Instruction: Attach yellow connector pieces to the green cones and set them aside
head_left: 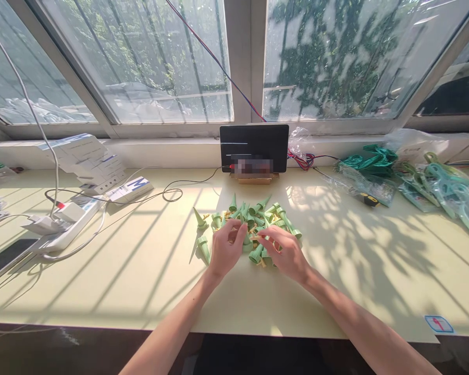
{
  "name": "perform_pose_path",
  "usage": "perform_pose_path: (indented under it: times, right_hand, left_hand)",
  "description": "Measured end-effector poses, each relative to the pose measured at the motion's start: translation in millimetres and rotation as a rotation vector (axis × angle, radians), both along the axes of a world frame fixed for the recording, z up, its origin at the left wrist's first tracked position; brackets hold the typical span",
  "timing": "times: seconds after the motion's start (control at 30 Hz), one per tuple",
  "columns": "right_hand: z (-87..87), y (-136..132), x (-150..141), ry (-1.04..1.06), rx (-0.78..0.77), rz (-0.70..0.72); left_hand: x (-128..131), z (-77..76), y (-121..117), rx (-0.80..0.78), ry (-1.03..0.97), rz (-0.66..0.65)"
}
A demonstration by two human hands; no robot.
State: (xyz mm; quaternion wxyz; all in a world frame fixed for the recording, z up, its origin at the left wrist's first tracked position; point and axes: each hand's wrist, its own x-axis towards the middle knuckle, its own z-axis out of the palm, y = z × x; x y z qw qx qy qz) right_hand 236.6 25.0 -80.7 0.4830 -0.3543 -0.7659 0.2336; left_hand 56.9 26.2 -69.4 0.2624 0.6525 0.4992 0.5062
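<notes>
A pile of light green plastic cone-shaped spikes (pixel 278 212) lies on the table, with small yellowish pieces (pixel 262 263) scattered among them. At the pile's front left, my left hand (pixel 226 247) is closed, thumb against fingers, around what looks like a green spike (pixel 247 242); the fingers partly hide it. My right hand (pixel 286 251) pinches a small yellowish piece (pixel 255 238) between thumb and fingertips, close beside the left hand. One spike (pixel 199 219) stands point up on the left, and another (pixel 204 250) lies tilted below it.
Behind the pile, a black tablet (pixel 254 143) leans on a cardboard stand (pixel 255 179). To the left are a white power strip (pixel 72 224), cables, a small box (pixel 131 188) and a phone-like device (pixel 8 258). Bagged green items (pixel 445 182) and a yellow-black tool (pixel 369 199) lie right.
</notes>
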Motion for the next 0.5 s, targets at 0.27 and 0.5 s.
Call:
perform_pose_path:
  times: [0.27,0.5]
  right_hand:
    - [1.5,0.2,2.4,0.085,-0.077,-0.035]
    - [2.0,-0.9,2.5,0.082,-0.084,-0.053]
  left_hand:
    - [-1.5,1.8,-1.3,0.023,0.077,-0.166]
    - [0.2,3.4,0.0,-0.005,0.077,-0.183]
